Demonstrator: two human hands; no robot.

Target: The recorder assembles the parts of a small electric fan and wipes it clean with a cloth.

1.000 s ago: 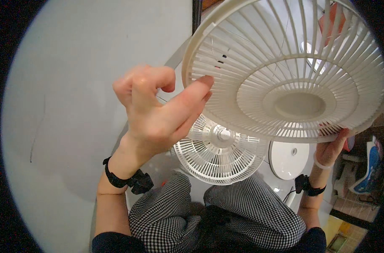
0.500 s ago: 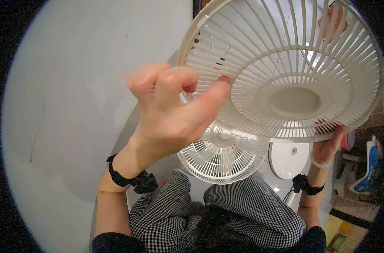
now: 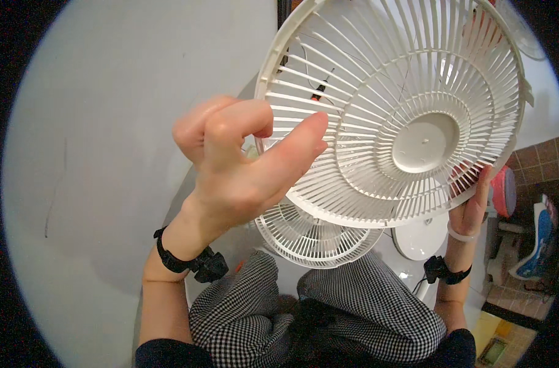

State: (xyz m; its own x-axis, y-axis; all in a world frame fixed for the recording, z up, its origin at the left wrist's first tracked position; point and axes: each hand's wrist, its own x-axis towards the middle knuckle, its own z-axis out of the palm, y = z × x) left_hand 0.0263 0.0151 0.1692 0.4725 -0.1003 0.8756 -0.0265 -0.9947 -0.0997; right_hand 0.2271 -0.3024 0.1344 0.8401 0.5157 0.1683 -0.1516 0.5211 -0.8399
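A white round fan grille (image 3: 425, 144) is raised and tilted in front of me, its ribs fanning out from a solid centre disc. At its left rim is my left hand (image 3: 242, 156), with bent fingers and the thumb lying across the bars. My right hand (image 3: 474, 199) grips the lower right rim, thumb in front and fingers partly seen behind the bars. Below, between the raised grille and my knees, sits another white fan grille (image 3: 322, 245), partly covered. A round white disc-shaped piece (image 3: 419, 240) lies to its right, its upper part hidden.
Through the bars a dark screwdriver (image 3: 318, 93) with an orange end shows on the pale surface. A plain pale wall (image 3: 107, 135) rises at the left. To the right are a pink-red rounded object (image 3: 504, 191) and a blue-and-white object (image 3: 537, 242) near brown tiles.
The raised grille has turned and tipped, its lower edge coming down over the grille below. My left hand has shifted slightly left, and the screwdriver behind the bars shows more plainly.
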